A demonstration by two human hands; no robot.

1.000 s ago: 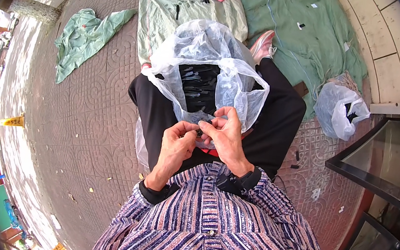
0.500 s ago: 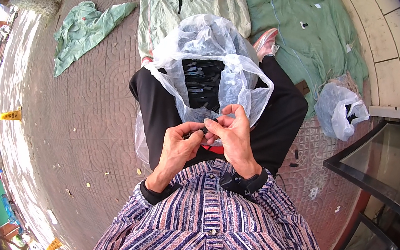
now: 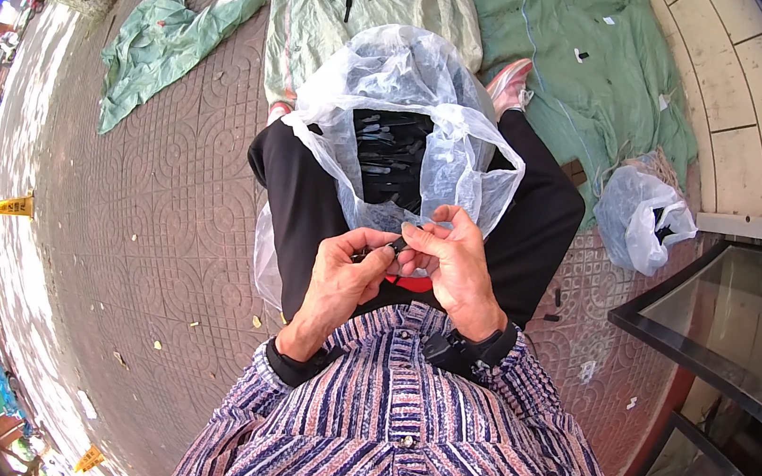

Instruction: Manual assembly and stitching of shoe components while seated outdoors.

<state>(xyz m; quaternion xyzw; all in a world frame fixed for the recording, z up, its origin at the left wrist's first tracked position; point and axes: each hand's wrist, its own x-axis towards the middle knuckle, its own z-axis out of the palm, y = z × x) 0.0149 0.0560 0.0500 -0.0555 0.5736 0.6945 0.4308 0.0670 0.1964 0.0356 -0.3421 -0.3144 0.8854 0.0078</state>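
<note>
Just in front of my torso, my left hand (image 3: 346, 277) and my right hand (image 3: 460, 269) meet, both with fingers closed in a pinch. A small black piece (image 3: 398, 244) shows between the fingertips. The fingers cover most of it, so its exact kind is unclear. Past my hands, between my legs, a translucent white plastic bag (image 3: 468, 168) gapes toward me. Many narrow black pieces (image 3: 390, 149) lie stacked inside it. A bit of red (image 3: 409, 282) shows beneath my hands.
A pale green sheet (image 3: 306, 34) and a darker green sheet (image 3: 568, 33) cover the ground ahead. A smaller white bag (image 3: 635, 222) stands at the right, near a black-framed glass panel (image 3: 716, 298). A crumpled green cloth (image 3: 161, 49) lies on the left paving.
My right hand's fingertips have shifted slightly rightward, and more of the small black piece shows between the hands. The whole view has also moved slightly.
</note>
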